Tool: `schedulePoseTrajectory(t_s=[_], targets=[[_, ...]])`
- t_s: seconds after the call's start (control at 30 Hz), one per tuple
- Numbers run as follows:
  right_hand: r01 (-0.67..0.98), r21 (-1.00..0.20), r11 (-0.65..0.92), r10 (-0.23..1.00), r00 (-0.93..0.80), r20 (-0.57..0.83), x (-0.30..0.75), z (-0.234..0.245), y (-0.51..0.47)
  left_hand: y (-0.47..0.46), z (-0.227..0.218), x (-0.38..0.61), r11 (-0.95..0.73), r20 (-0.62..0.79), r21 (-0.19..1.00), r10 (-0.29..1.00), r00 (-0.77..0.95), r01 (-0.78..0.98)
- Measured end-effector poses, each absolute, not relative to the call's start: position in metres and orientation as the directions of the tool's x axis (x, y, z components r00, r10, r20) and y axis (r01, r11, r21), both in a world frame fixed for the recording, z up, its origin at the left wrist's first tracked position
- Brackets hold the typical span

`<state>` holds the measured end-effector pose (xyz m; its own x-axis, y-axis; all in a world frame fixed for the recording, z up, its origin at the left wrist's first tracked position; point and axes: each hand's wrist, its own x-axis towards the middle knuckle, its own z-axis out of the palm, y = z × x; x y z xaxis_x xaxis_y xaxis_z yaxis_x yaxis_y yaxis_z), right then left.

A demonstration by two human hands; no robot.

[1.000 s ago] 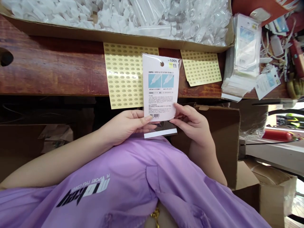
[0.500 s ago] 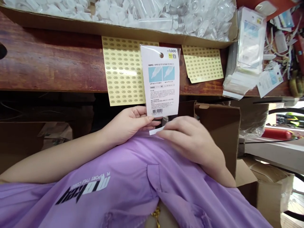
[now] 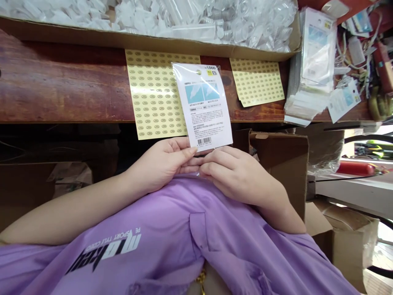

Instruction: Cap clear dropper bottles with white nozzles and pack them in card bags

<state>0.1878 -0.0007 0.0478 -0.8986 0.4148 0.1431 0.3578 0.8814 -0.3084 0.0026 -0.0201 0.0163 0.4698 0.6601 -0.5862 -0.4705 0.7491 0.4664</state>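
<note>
A clear plastic packet with a white printed card (image 3: 204, 106) stands upright in front of me, its barcode end lowest. My left hand (image 3: 162, 162) pinches the packet's lower left corner, thumb on the front. My right hand (image 3: 233, 172) is closed over the packet's bottom flap, fingers pressed along it; the flap itself is hidden. Both hands sit just above my purple shirt (image 3: 172, 241). Behind the packet lies a yellow sheet of small oval stickers (image 3: 153, 98) on the wooden table (image 3: 61, 90).
A second yellow sticker sheet (image 3: 258, 82) lies to the right. A cardboard tray of clear plastic parts (image 3: 184, 20) runs along the back. A stack of finished packets (image 3: 313, 65) sits at right, an open cardboard box (image 3: 282, 164) stands beside my right arm.
The packet's white-edged bottom flap hung loose a second ago. My right hand has moved left over it and now covers it. The packet has tilted slightly to the left.
</note>
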Motion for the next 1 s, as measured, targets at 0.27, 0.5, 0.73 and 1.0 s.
schedulePoseTrajectory(t_s=[0.27, 0.5, 0.73, 1.0], targets=[[0.216, -0.895, 0.39, 0.856, -0.444, 0.266, 0.272, 0.045, 0.022, -0.016, 0.021, -0.008, 0.769, -0.689, 0.438, 0.62, 0.375, -0.466], [0.317, -0.934, 0.165, 0.986, -0.055, 0.156, 0.317, 0.048, 0.109, -0.013, 0.019, -0.013, 0.775, -0.704, 0.452, 0.614, 0.358, -0.442], [0.554, -0.832, -0.029, 0.921, 0.339, 0.193, 0.319, 0.093, 0.253, -0.011, 0.019, -0.016, 0.773, -0.721, 0.51, 0.624, 0.303, -0.378], [0.7, -0.701, -0.138, 0.928, 0.338, 0.155, 0.338, 0.081, 0.328, -0.018, 0.023, -0.013, 0.748, -0.724, 0.535, 0.645, 0.243, -0.393]])
